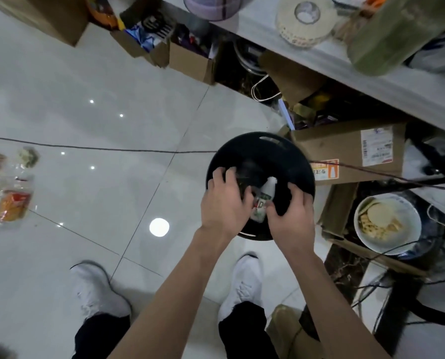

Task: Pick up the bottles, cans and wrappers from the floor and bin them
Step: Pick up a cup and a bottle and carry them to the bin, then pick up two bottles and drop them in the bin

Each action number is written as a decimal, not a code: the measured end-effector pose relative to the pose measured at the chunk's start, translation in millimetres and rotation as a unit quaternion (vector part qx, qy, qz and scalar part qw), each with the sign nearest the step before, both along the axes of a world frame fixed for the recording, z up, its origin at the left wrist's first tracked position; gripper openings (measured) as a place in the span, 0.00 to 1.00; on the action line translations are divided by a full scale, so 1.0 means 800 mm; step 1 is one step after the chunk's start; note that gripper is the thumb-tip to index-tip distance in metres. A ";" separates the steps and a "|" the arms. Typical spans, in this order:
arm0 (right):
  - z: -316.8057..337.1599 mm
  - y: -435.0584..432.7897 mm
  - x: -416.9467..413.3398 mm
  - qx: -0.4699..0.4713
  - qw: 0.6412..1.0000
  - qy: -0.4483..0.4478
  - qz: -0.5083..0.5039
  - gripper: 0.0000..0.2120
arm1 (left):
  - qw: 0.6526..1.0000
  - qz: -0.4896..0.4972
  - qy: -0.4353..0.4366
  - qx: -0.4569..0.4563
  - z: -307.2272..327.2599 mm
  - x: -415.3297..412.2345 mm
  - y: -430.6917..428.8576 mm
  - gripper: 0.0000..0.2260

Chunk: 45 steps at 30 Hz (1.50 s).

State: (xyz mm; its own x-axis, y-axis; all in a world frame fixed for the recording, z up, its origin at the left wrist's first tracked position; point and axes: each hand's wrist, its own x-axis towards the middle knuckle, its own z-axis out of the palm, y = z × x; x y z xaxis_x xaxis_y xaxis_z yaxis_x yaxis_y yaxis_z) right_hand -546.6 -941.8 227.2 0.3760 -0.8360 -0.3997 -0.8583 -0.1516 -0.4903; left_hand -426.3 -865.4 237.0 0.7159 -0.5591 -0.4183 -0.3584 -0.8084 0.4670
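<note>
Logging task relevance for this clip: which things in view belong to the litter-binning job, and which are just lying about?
Part of the job:
- black bin
- small bottle over the bin, between left hand and right hand
- litter pile on the floor at far left

Just lying about:
- cardboard boxes
- bowl of food
- tape roll on the shelf
- cables

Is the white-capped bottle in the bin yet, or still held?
Held over the black bin: the small bottle sits between the left hand and right hand, not released.
</note>
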 end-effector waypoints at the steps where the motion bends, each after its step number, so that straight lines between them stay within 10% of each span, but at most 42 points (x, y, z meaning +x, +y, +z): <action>1: 0.004 0.000 0.002 -0.009 1.000 -0.005 0.002 0.29 | 1.000 0.004 -0.008 -0.007 0.005 0.005 0.005 0.25; 24: 0.127 0.183 0.309 -0.073 0.974 -0.129 0.174 0.27 | 0.980 0.171 -0.095 -0.041 0.122 0.305 0.294 0.22; 45: -0.123 0.710 0.659 0.038 0.871 -0.110 0.477 0.27 | 0.918 0.387 -0.027 0.084 -0.125 0.526 0.836 0.22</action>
